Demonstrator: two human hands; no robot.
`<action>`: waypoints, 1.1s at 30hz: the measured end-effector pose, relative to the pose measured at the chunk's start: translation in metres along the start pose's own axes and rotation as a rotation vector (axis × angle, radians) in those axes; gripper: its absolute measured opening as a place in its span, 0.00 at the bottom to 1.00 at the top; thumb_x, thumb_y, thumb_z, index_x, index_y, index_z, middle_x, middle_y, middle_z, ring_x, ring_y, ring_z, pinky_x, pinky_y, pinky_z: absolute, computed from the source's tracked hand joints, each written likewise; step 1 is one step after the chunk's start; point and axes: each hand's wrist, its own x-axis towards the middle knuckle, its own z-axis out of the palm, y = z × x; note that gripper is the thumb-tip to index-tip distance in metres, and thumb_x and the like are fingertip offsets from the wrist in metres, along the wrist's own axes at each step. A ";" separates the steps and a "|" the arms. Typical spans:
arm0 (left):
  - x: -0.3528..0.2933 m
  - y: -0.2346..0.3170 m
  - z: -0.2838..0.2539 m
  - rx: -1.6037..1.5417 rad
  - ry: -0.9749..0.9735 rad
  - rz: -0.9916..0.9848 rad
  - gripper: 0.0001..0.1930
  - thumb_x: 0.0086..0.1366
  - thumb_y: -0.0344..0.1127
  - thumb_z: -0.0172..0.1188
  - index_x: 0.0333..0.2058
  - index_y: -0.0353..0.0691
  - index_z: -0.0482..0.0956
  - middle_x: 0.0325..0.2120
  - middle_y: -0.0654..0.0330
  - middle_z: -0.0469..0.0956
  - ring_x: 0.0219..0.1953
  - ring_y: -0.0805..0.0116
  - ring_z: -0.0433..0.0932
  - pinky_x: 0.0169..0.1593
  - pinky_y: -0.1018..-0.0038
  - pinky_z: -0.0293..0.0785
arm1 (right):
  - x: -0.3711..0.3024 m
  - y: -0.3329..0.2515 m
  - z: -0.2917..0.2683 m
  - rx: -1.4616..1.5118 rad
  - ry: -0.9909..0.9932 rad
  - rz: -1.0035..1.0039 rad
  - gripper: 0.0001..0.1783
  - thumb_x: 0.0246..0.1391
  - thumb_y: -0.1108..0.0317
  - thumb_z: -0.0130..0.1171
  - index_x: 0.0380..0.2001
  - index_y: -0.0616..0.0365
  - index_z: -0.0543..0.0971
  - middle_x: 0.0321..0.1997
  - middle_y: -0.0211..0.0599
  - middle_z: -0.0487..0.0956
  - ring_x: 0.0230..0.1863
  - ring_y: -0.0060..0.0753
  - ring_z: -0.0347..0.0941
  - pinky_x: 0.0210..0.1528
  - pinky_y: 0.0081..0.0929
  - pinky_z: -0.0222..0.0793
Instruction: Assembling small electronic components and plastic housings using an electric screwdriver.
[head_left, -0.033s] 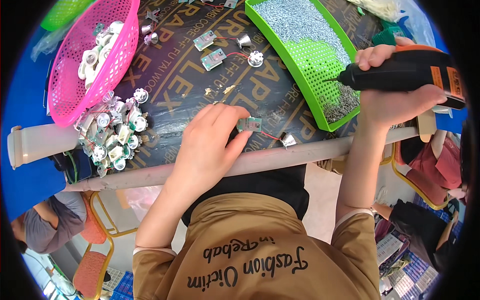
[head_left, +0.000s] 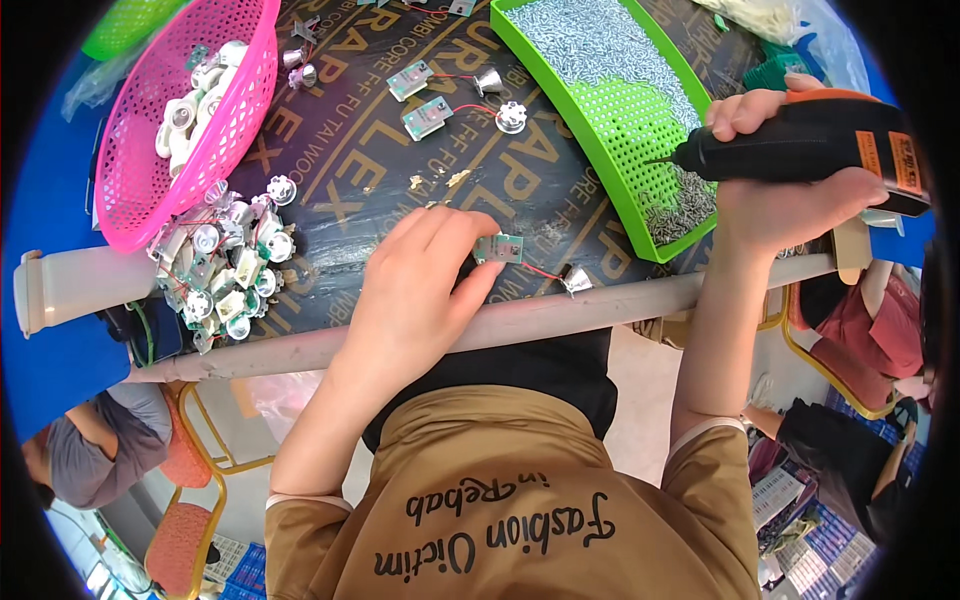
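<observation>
Between thumb and fingers, my left hand pinches a small green circuit board on the dark table. A red wire runs from that board to a silver reflector cup. My right hand grips a black and orange electric screwdriver. Its thin bit points left, over the bright green perforated tray. Pale silvery screws fill the far part of the tray, and darker screws lie in its near corner.
Two wired boards with reflectors lie beyond my left hand. At left, a pink basket holds white parts, beside a heap of reflector assemblies. A whitish plastic container sits near the grey table edge. Other people sit behind on both sides.
</observation>
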 end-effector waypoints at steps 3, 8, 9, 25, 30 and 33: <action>-0.002 0.002 -0.001 0.005 0.028 -0.006 0.18 0.51 0.28 0.70 0.42 0.38 0.77 0.30 0.58 0.76 0.31 0.63 0.74 0.34 0.71 0.73 | 0.000 0.002 -0.001 0.033 -0.121 -0.033 0.56 0.46 0.16 0.42 0.51 0.66 0.69 0.29 0.45 0.76 0.31 0.40 0.72 0.39 0.39 0.68; -0.005 0.007 -0.004 -0.092 -0.016 -0.091 0.26 0.51 0.29 0.69 0.50 0.36 0.72 0.40 0.52 0.74 0.42 0.50 0.73 0.47 0.60 0.71 | -0.013 -0.027 0.017 -0.434 0.118 -0.006 0.50 0.55 0.28 0.50 0.57 0.69 0.66 0.50 0.51 0.75 0.53 0.52 0.72 0.61 0.46 0.64; -0.009 0.006 -0.004 -0.061 0.013 -0.123 0.25 0.51 0.29 0.69 0.49 0.35 0.72 0.41 0.51 0.73 0.43 0.50 0.73 0.47 0.59 0.70 | -0.019 -0.025 0.017 -0.425 0.149 -0.002 0.49 0.56 0.30 0.52 0.58 0.69 0.66 0.54 0.51 0.73 0.56 0.51 0.70 0.64 0.47 0.62; -0.012 -0.010 0.002 -0.123 0.114 -0.089 0.11 0.50 0.25 0.66 0.33 0.33 0.76 0.35 0.53 0.70 0.42 0.51 0.72 0.45 0.60 0.72 | -0.085 -0.002 0.105 -0.904 -0.597 0.112 0.13 0.42 0.78 0.67 0.34 0.61 0.77 0.40 0.39 0.79 0.43 0.45 0.76 0.43 0.37 0.72; -0.015 -0.013 0.004 -0.072 0.163 -0.054 0.12 0.50 0.27 0.66 0.35 0.37 0.77 0.35 0.56 0.72 0.38 0.54 0.74 0.39 0.64 0.72 | -0.087 0.007 0.102 -0.832 -0.593 0.223 0.12 0.41 0.80 0.66 0.33 0.61 0.79 0.37 0.37 0.80 0.40 0.43 0.75 0.40 0.34 0.72; -0.014 -0.013 0.003 -0.064 0.158 -0.051 0.12 0.49 0.27 0.66 0.35 0.36 0.77 0.35 0.56 0.72 0.39 0.54 0.74 0.40 0.64 0.72 | -0.087 0.010 0.101 -0.826 -0.610 0.197 0.12 0.41 0.80 0.67 0.33 0.59 0.80 0.37 0.36 0.80 0.39 0.42 0.75 0.39 0.33 0.72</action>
